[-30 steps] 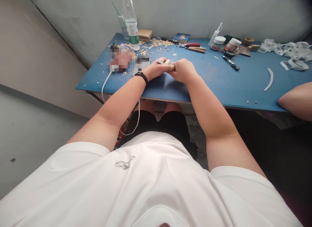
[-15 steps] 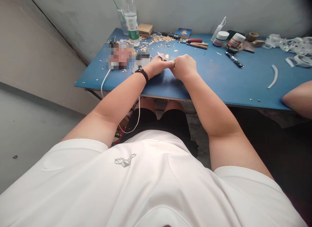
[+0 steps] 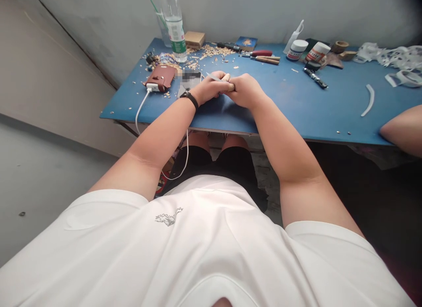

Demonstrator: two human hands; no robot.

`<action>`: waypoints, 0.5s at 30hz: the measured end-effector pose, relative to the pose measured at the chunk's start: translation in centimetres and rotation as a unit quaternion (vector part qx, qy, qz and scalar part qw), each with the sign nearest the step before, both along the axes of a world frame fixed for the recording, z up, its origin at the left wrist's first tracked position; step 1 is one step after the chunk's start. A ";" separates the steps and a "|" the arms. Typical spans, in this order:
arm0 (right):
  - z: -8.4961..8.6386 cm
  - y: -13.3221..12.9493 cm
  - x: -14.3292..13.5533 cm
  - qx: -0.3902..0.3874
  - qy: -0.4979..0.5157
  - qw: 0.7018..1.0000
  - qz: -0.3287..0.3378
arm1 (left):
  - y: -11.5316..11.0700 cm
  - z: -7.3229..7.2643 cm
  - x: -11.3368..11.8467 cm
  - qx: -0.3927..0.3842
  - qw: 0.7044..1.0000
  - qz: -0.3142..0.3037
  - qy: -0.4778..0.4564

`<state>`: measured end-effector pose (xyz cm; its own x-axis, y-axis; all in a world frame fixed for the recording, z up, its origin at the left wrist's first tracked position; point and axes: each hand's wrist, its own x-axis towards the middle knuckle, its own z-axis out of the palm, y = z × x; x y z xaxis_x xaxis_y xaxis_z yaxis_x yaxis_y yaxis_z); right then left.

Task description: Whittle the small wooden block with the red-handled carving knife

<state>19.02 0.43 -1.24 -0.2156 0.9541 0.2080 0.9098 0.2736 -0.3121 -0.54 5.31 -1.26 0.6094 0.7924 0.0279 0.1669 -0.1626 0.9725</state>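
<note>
Blue bench [image 3: 290, 107], your two hands together just over it, near the front edge. Your left hand [image 3: 212, 89] is curled closed on a thin pale strip [image 3: 212, 77], one end sticking out above the fingers. Your right hand [image 3: 247, 89] is curled closed, touching the left; can't tell what's inside it. Brown case [image 3: 165, 76] with white cable [image 3: 141, 107] near the left edge. Wood chips [image 3: 217, 51] and red-handled tool [image 3: 262, 53] toward the back edge.

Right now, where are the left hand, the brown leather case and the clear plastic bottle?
Left hand [image 3: 210, 88]: head view, on the thumb side of its back.
Brown leather case [image 3: 164, 73]: head view, on its upper leather face.
Clear plastic bottle [image 3: 176, 31]: head view, on its green-and-white label.
</note>
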 end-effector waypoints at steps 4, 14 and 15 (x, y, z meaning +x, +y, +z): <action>-0.1 0.4 0.0 0.003 -0.019 0.998 -0.054 | -0.2 -0.5 0.4 0.048 0.998 0.032 0.013; 0.4 -0.1 -0.2 -0.004 -0.003 1.000 -0.019 | -0.6 0.1 0.2 0.053 0.997 0.048 0.021; 0.5 -0.2 -0.2 -0.006 0.001 1.000 -0.016 | -0.5 0.1 0.2 0.047 0.997 0.051 0.020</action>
<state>18.85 0.24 -0.75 -0.1836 0.9631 0.1970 0.9175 0.2398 -0.3174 -0.33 4.76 -1.19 0.5287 0.8448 0.0828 0.2255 -0.2338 0.9458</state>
